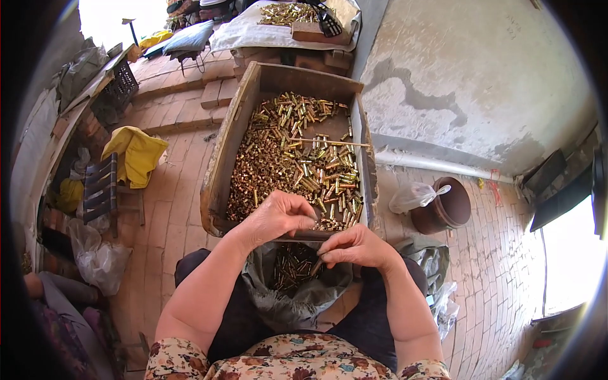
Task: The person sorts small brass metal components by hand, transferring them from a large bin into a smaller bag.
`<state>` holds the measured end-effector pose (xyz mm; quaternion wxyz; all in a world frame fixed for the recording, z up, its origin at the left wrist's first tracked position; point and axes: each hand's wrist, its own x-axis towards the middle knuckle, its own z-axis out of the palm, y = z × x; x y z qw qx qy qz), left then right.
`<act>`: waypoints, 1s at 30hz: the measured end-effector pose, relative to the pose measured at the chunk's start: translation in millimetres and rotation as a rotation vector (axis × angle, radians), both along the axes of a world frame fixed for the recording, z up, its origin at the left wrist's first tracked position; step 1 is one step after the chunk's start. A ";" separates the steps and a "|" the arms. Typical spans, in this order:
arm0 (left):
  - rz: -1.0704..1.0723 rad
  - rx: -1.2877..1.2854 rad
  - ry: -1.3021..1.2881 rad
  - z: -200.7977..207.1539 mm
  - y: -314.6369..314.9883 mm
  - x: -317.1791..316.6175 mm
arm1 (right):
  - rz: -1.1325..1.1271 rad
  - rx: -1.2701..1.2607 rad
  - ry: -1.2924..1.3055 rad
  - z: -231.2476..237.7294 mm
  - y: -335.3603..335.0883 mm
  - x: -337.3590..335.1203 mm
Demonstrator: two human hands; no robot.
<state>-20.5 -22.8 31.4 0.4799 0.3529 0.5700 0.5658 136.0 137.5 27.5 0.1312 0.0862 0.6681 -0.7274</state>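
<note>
A deep wooden tray (pixel 218 149) in front of me holds many small brass-coloured metal pieces. Short ring-like sleeves (pixel 253 168) fill its left side, and longer slim metal cylinders (pixel 339 174) lie at its right and far end. My left hand (pixel 278 216) is over the tray's near edge, fingers pinched together; whatever they hold is hidden. Close beside it, my right hand (pixel 356 248) pinches a slim metal cylinder (pixel 316 266) above an open grey-green sack (pixel 266 288). Inside the sack, between my knees, lie more cylinders (pixel 292 266).
A thin stick (pixel 329 142) lies across the tray. At right stand a brown bucket (pixel 446 206) with a plastic bag (pixel 411 196), near the wall. A small chair (pixel 101 183) with yellow cloth (pixel 136 155) stands left. Behind the tray, a cloth-covered surface (pixel 237 31) bears more metal pieces.
</note>
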 end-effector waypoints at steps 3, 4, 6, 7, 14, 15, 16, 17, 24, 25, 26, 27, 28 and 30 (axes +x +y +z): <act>0.214 -0.061 0.328 -8.8 8.3 -6.0 | -0.133 0.212 0.038 2.7 2.9 -3.8; 0.215 -0.062 0.328 -13.9 9.8 -7.5 | -0.132 0.211 0.038 -1.0 7.7 -7.5; 0.214 -0.072 0.446 -22.2 19.0 -8.8 | -0.394 0.328 0.140 -16.0 24.1 -13.6; 0.209 -0.068 0.447 -21.6 22.1 -7.2 | -0.431 0.395 0.226 -26.7 31.7 -18.8; 0.297 -0.173 1.022 -41.7 40.1 -11.3 | -0.383 1.047 0.398 -52.5 25.6 -46.2; 0.241 -0.203 1.121 -44.6 42.3 -13.0 | -0.383 1.045 0.398 -52.8 23.1 -48.5; 0.240 -0.205 1.121 -47.9 44.1 -13.9 | -0.347 1.105 0.340 -52.6 20.2 -50.5; 0.193 -0.224 1.215 -50.6 47.0 -14.6 | -0.313 1.165 0.281 -52.4 18.9 -52.3; 0.157 -0.171 1.407 -61.2 55.4 -14.0 | -0.262 1.312 0.148 -52.7 16.0 -64.6; 0.156 -0.172 1.406 -61.7 55.5 -13.9 | -0.274 1.310 0.154 -54.9 16.7 -65.5; 0.139 -0.179 1.392 -62.2 56.2 -14.1 | -0.287 1.310 0.159 -55.6 17.0 -65.8; 0.121 -0.186 1.378 -62.5 57.0 -14.2 | -0.287 1.311 0.156 -54.8 17.8 -64.4; 0.120 -0.183 1.377 -61.6 58.2 -14.2 | -0.312 1.249 0.185 -52.1 19.4 -61.6; 0.084 -0.236 1.370 -58.7 58.4 -14.2 | -0.333 1.185 0.216 -51.3 23.1 -58.0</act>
